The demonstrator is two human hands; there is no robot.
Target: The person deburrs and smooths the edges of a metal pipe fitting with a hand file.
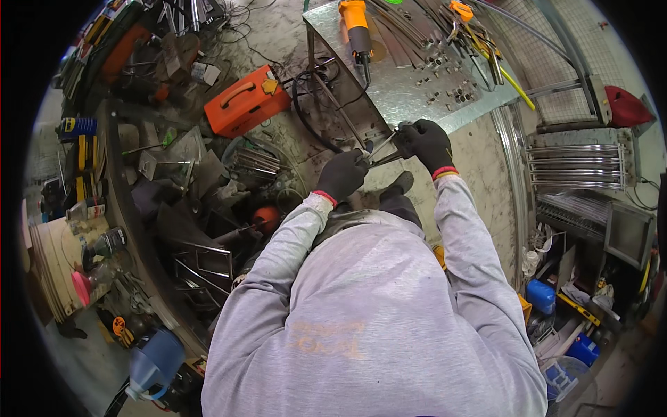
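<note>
Both my hands wear dark gloves with red cuffs and are held close together in front of me, beside the corner of a metal-topped table [392, 104]. Slim metal bars [386, 160] span the gap between them; their exact kind is hard to make out. My left hand [342, 176] is closed around the near-left end of these bars. Higher and to the right, my right hand [429, 144] is closed at their other end, where a small dark block-like piece [402, 141] shows at the fingertips. The gloves hide much of what is gripped.
An orange power tool [358, 31] lies on the table, with small cut metal pieces [458, 94], rods and pliers. An orange-red machine with a handle [248, 101] stands on the floor to the left. Metal scrap crowds the left side; a rack of shiny tubes [577, 167] stands right.
</note>
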